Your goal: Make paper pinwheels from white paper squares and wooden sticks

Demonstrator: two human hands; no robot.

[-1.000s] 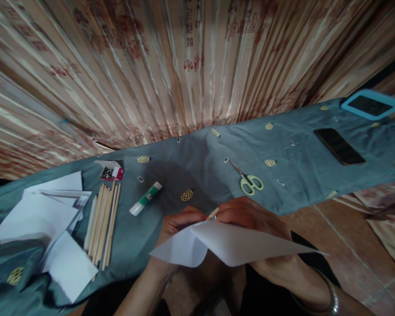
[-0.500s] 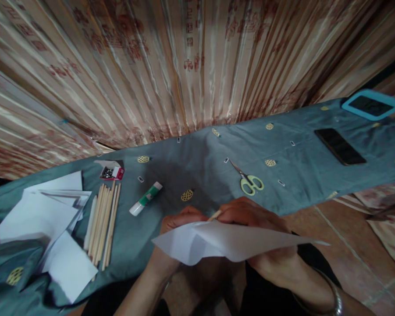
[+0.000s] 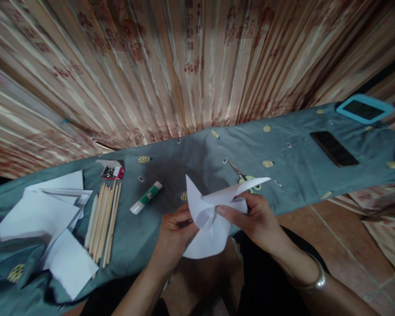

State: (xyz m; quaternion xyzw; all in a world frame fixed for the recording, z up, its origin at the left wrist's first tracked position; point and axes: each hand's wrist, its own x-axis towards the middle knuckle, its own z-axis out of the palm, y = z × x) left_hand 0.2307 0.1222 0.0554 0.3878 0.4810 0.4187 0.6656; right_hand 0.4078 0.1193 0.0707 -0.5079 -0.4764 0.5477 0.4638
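Note:
A white paper pinwheel [image 3: 212, 237] is held up over my lap, its curled blades facing me. My left hand [image 3: 176, 232] is closed on its left side, thumb in front and fingers behind. My right hand [image 3: 258, 221] presses its thumb near the pinwheel's centre, with the other fingers behind the paper. Whatever is behind the pinwheel is hidden. Just beyond it lie scissors with light green handles [image 3: 254, 186], partly covered by a blade. A glue stick [image 3: 146, 198] rests to the left of my left hand.
On the blue-green cloth [image 3: 171, 166] at left are white paper sheets [image 3: 42, 215], several wooden sticks [image 3: 102, 219] and an open small box of metal pins [image 3: 112, 170]. At right lie a black phone [image 3: 334, 149] and a blue-framed tablet [image 3: 364, 109]. A curtain [image 3: 197, 87] hangs behind.
The pinwheel has been turned from edge-on to face me and raised slightly, so its blades now show. My right thumb has come to its centre. The stick end seen earlier is out of sight.

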